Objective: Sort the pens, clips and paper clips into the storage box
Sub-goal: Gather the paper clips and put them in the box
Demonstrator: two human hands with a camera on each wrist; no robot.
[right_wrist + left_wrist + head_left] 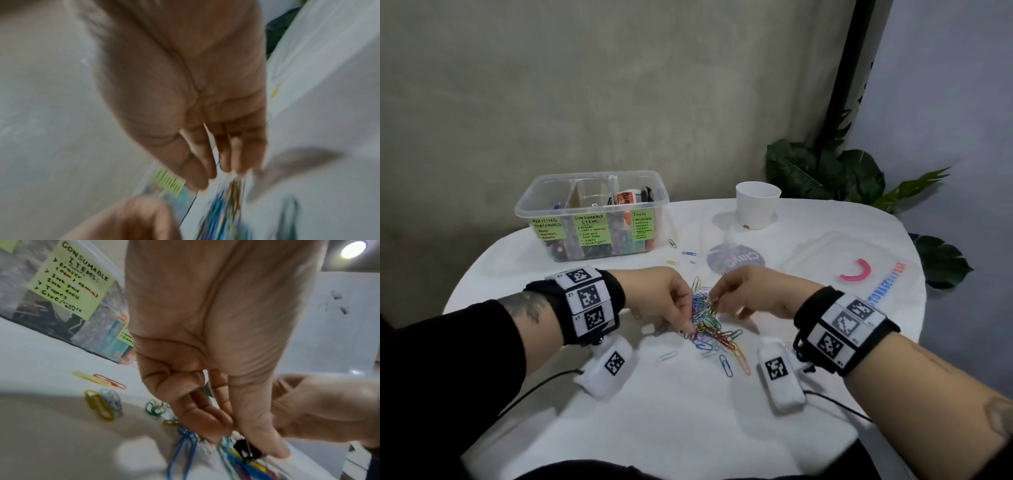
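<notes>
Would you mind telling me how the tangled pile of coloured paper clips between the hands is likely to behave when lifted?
The tangled pile of coloured paper clips probably lifts as a loose, dangling clump, since the clips look interlocked. Both the left hand and right hand pinch into it, so some clips may slip free and drop. Thin wire suggests it is light; strays already lie scattered on the white tablecloth.

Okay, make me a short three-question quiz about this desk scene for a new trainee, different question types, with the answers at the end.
1. True or false: the white cup stands inside the storage box.
2. What are both hands working in? A) heap of paper clips B) pens C) lid
3. What does the middle green label on the box say at the top?

Key: 1 false, it stands on the table. 2 A, left hand and right hand meet there. 3 Consumable Items.
</notes>
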